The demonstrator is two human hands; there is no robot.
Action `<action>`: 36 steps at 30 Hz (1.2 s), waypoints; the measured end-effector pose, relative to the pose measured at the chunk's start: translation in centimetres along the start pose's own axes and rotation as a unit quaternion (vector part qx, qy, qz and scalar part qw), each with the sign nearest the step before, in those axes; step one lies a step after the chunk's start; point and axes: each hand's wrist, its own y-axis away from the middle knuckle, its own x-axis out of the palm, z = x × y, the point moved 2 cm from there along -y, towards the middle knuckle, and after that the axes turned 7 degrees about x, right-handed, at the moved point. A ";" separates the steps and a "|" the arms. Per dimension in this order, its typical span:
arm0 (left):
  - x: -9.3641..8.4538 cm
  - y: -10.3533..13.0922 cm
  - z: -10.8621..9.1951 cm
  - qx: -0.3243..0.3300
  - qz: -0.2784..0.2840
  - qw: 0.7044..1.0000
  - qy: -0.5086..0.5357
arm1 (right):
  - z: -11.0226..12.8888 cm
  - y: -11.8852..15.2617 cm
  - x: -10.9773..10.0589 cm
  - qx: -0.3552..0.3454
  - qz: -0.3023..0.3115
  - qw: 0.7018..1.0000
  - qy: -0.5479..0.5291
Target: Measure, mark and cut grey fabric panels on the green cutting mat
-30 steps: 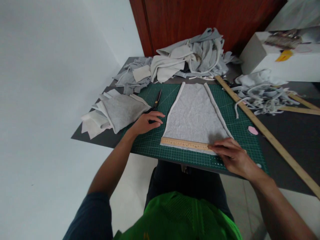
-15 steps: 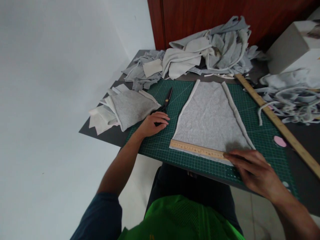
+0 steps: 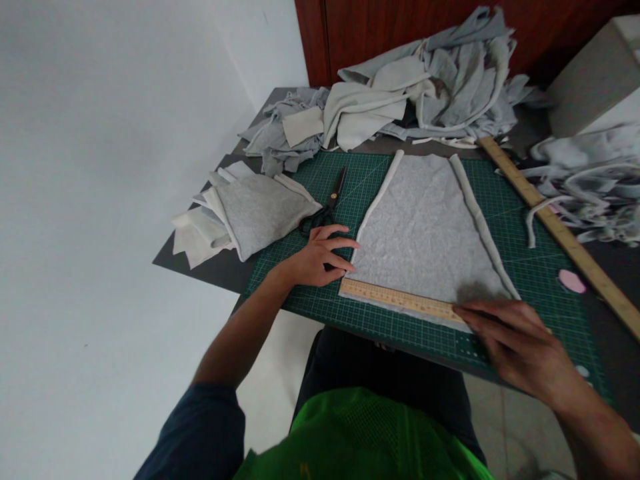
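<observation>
A grey piece of fabric (image 3: 420, 220) with rolled side edges lies flat on the green cutting mat (image 3: 310, 300). Along its near edge rests a short wooden ruler (image 3: 400, 296). My right hand (image 3: 520, 340) grips the ruler's right end, thumb and fingers closed on it. At the fabric's left edge, my left hand (image 3: 323, 259) has its fingers spread, the tips at the lower left side of the cloth near the ruler's left end. Black scissors (image 3: 333, 200) lie just beyond that hand, blades pointing away.
Stacked fabric pieces (image 3: 265, 210) lie on the left. Heaped grey and cream cloth (image 3: 450, 87) fills the back. A long wooden ruler (image 3: 565, 243) crosses the right side, beside fabric strips (image 3: 595, 193) and a pink oval piece (image 3: 573, 281). A white box (image 3: 590, 80) stands at the back right.
My left hand has moved right, from beside the scissors to the fabric's left edge, with its fingers spreading. My right hand stays on the ruler's end. The view has shifted slightly.
</observation>
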 end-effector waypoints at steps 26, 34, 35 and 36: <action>-0.1 0.1 0.2 0.008 -0.008 1.000 0.006 | -0.1 0.3 -0.1 0.009 -0.008 1.000 -0.005; -0.3 0.0 -0.1 0.000 0.006 1.000 -0.013 | 0.4 -0.2 -0.3 -0.004 -0.013 1.000 0.000; -0.4 -0.1 -0.1 -0.003 0.007 1.000 -0.011 | 0.5 -0.3 -0.3 -0.006 -0.014 1.000 0.002; -0.4 -0.1 -0.2 -0.005 0.009 1.000 -0.010 | 0.6 -0.4 -0.3 -0.008 -0.015 1.000 0.004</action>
